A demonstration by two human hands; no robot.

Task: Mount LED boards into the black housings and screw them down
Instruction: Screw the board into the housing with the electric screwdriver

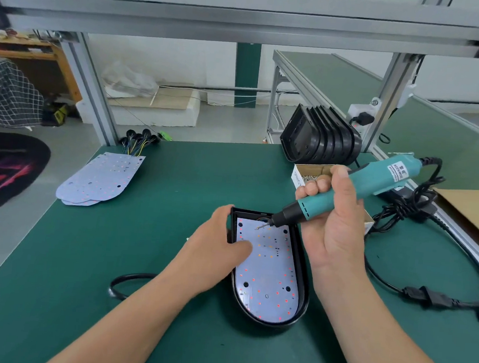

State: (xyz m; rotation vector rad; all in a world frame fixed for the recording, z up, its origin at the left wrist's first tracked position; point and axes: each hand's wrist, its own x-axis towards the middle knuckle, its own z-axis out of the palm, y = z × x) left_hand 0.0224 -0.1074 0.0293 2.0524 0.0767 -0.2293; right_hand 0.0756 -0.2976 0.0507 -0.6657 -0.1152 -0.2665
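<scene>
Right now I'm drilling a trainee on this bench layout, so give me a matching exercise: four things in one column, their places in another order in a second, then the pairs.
1. electric screwdriver
2. loose LED boards
3. empty housings
4. board-fitted housing

A. nested together at the far right of the green mat
B. fanned out at the mat's far left
C. gripped in the right hand
D. held at its far corner by the left hand

Pairs: 1-C, 2-B, 3-A, 4-D
</scene>
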